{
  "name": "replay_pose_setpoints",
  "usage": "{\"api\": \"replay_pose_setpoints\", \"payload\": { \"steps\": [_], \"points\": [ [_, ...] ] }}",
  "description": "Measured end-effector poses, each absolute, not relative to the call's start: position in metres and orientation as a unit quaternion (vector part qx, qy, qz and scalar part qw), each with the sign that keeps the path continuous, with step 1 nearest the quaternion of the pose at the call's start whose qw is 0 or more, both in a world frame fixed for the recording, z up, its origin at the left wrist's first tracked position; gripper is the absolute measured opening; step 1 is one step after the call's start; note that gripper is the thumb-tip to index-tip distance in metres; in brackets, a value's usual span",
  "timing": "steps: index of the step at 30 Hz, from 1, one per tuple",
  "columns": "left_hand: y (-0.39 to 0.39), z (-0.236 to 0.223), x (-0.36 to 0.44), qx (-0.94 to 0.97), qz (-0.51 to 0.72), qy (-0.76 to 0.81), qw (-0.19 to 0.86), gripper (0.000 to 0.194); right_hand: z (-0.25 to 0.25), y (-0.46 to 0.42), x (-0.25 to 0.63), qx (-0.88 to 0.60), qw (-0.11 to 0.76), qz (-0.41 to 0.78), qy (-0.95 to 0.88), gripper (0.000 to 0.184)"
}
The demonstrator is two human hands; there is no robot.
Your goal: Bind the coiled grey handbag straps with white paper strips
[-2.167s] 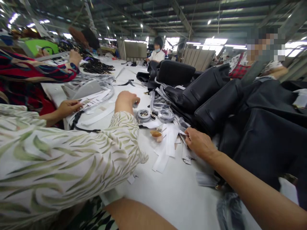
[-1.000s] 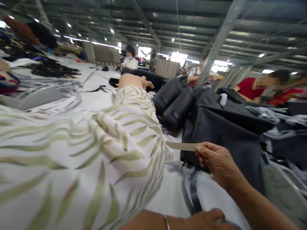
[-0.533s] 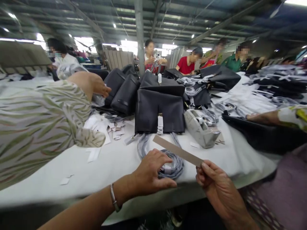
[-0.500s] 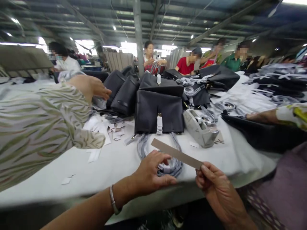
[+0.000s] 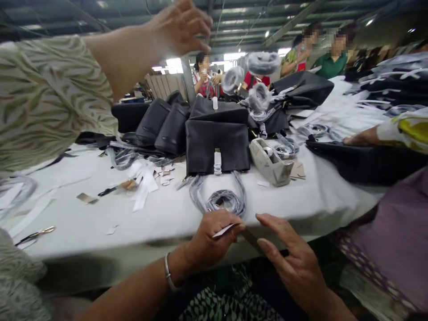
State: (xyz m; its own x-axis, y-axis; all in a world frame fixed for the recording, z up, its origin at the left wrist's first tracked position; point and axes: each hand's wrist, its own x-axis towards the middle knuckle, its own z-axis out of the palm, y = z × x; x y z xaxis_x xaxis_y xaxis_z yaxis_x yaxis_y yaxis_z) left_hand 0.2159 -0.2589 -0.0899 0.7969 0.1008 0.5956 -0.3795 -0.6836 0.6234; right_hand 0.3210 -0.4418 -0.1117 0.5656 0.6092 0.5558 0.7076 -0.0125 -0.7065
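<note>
My left hand (image 5: 209, 238), with a bracelet on its wrist, is closed in a pinch on one end of a thin card strip (image 5: 225, 230) at the table's near edge. My right hand (image 5: 289, 258) is beside it with fingers stretched out, touching the strip's darker far end (image 5: 251, 238). Just beyond my hands a coiled grey wrapped strap (image 5: 222, 200) lies on the white table (image 5: 174, 218), trailing from a black leather bag (image 5: 217, 145).
A co-worker's patterned sleeve (image 5: 50, 93) and raised hand (image 5: 180, 26) reach across at upper left. A grey tape dispenser (image 5: 270, 162), more black bags (image 5: 160, 127), paper scraps (image 5: 147, 180) and scissors (image 5: 33, 234) lie on the table. Another person's arm (image 5: 384, 133) rests at the right.
My view dropped and my hands came closer. The strip, held up by my right hand before, is now pinched by my left, and my right fingers have opened. The co-worker's arm rose.
</note>
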Motion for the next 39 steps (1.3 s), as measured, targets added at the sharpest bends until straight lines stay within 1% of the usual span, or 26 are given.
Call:
{"api": "replay_pose_setpoints", "payload": {
  "steps": [3, 9, 11, 13, 15, 17, 20, 23, 24, 27, 29, 34, 39],
  "points": [
    [-0.262, -0.095, 0.217, 0.871, 0.328, -0.11, 0.349, 0.018, -0.099, -0.426, 0.309, -0.663, 0.526, -0.091, -0.526, 0.035],
    [-0.265, -0.117, 0.217, 0.878, 0.321, -0.128, 0.332, 0.016, -0.096, -0.406, 0.3, -0.629, 0.534, -0.075, -0.56, 0.03],
    [-0.265, -0.122, 0.217, 0.885, 0.32, -0.116, 0.319, 0.021, -0.1, -0.405, 0.299, -0.625, 0.545, -0.061, -0.555, 0.025],
    [-0.262, -0.123, 0.215, 0.89, 0.323, -0.106, 0.303, 0.031, -0.107, -0.408, 0.3, -0.629, 0.564, -0.036, -0.535, 0.019],
    [-0.255, -0.119, 0.211, 0.898, 0.317, -0.096, 0.288, 0.039, -0.116, -0.414, 0.304, -0.656, 0.584, 0.005, -0.479, 0.013],
    [-0.243, -0.113, 0.205, 0.914, 0.299, -0.085, 0.263, 0.04, -0.128, -0.422, 0.312, -0.693, 0.601, 0.056, -0.394, 0.01],
    [-0.223, -0.106, 0.202, 0.952, 0.239, -0.045, 0.187, 0.042, -0.145, -0.432, 0.325, -0.718, 0.619, 0.131, -0.289, 0.02],
    [-0.21, -0.104, 0.208, 0.983, 0.15, 0.0, 0.102, 0.051, -0.156, -0.44, 0.331, -0.719, 0.623, 0.196, -0.24, 0.031],
    [-0.206, -0.105, 0.21, 0.989, 0.124, 0.01, 0.078, 0.051, -0.158, -0.441, 0.331, -0.717, 0.622, 0.219, -0.226, 0.034],
    [-0.199, -0.104, 0.219, 0.997, 0.067, 0.013, 0.03, 0.039, -0.161, -0.441, 0.327, -0.713, 0.615, 0.281, -0.187, 0.042],
    [-0.193, -0.102, 0.225, 0.999, 0.044, -0.004, 0.021, 0.033, -0.163, -0.438, 0.324, -0.716, 0.604, 0.305, -0.175, 0.045],
    [-0.185, -0.102, 0.238, 0.998, 0.011, -0.045, 0.035, 0.03, -0.169, -0.425, 0.319, -0.723, 0.582, 0.324, -0.185, 0.045],
    [-0.178, -0.104, 0.248, 0.995, 0.033, -0.072, 0.066, 0.027, -0.162, -0.416, 0.317, -0.717, 0.576, 0.357, -0.165, 0.052]
  ]
}}
